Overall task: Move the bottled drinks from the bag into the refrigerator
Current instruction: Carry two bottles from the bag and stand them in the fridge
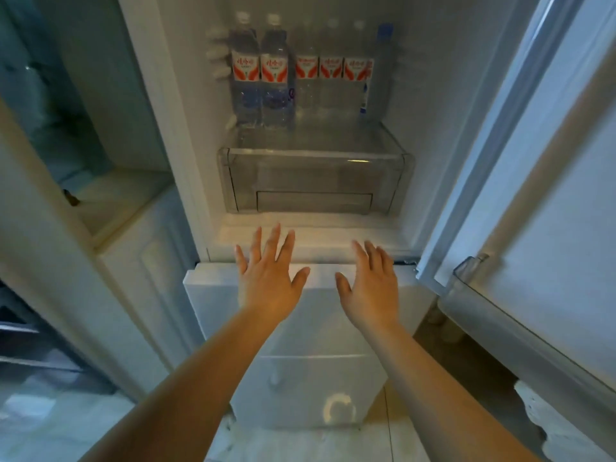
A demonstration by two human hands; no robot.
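Head view: both hands' fingers (pixel 276 241) splayed, holding nothing; bottles (pixel 301 71) well above.

You have one view only, worn on your head: it looks forward and down into the open refrigerator (pixel 310 135) from close range, your forearms entering from the bottom edge, its wide angle bending the door (pixel 533 161) at right.

I'm looking into a home kitchen: a white household refrigerator (pixel 333 135) stands open, its door (pixel 533 195) swung to the right, with a clear crisper drawer (pixel 313 181) under the shelf. A panelled white cabinet (pixel 133 278) stands just beside its left side, and pale tiles cover the floor (pixel 300 445).
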